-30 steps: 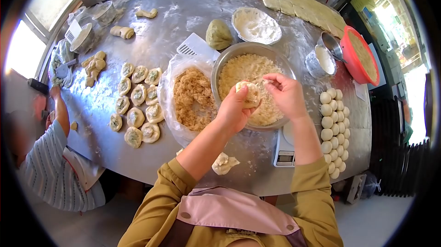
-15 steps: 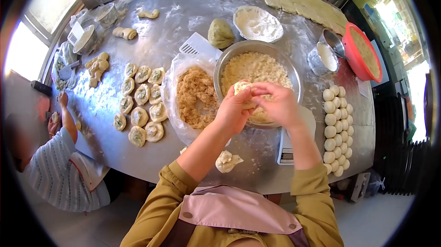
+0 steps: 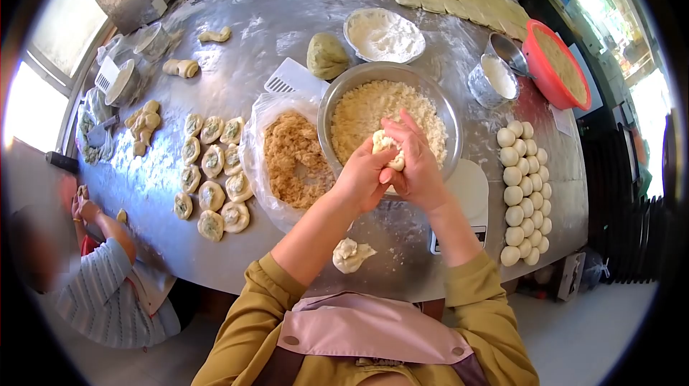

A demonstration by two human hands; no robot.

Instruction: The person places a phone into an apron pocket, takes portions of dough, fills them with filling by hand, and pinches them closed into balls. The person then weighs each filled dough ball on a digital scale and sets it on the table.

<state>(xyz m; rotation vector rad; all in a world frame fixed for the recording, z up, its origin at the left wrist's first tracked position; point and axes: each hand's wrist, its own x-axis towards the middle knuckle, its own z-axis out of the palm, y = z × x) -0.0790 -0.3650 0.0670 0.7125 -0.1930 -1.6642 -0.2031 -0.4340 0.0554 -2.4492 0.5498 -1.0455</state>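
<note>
Over the near part of a steel bowl (image 3: 455, 128) of pale crumbly filling (image 3: 373, 106), my two hands are cupped together around a small lump of dough with filling (image 3: 388, 148). My left hand (image 3: 362, 178) grips it from the left, thumb on top. My right hand (image 3: 418, 167) presses against its right side with the fingers together. The lump's underside is hidden by my palms. Left of the bowl, a plastic bag (image 3: 252, 163) holds brown shredded filling (image 3: 291, 156). A gathered piece of dough (image 3: 352, 255) lies on the table nearer me.
Rows of round dough balls (image 3: 527, 199) sit at right, beside a white scale (image 3: 466, 196). Several filled rounds (image 3: 213, 160) lie at left. Behind are a flour bowl (image 3: 384, 36), green dough (image 3: 327, 56) and a red basin (image 3: 549, 70). Another person (image 3: 115, 278) works at left.
My right hand has closed in against the left around the dough lump, and both hands are slightly lower in view. The camera view has shifted a little. The co-worker's hands have come together.
</note>
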